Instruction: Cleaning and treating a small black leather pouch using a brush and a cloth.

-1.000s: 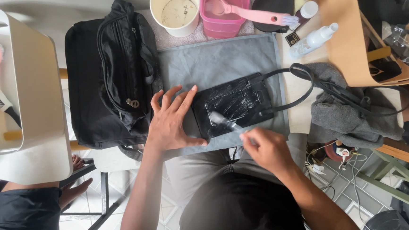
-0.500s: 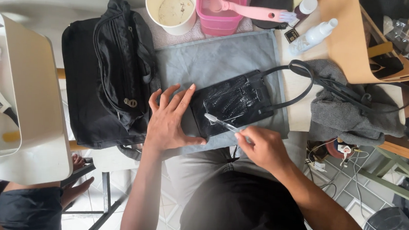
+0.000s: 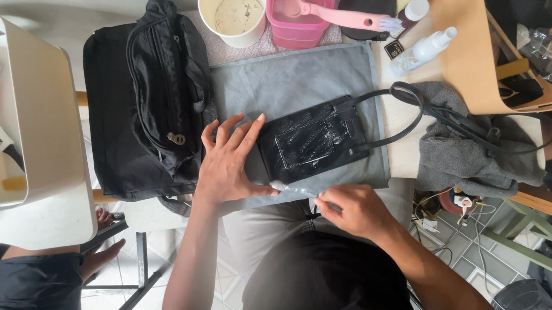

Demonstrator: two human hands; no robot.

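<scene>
Right hand hides the small brush's handle; bristles too small.

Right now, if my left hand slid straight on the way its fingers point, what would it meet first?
Probably the small black pouch: the left hand lies flat on the grey cloth, fingers angled toward the pouch's near corner.

One camera sits on the person's head, facing straight down at close range over the bench, the lap and both forearms; floor tiles show at the lower edge.
</scene>
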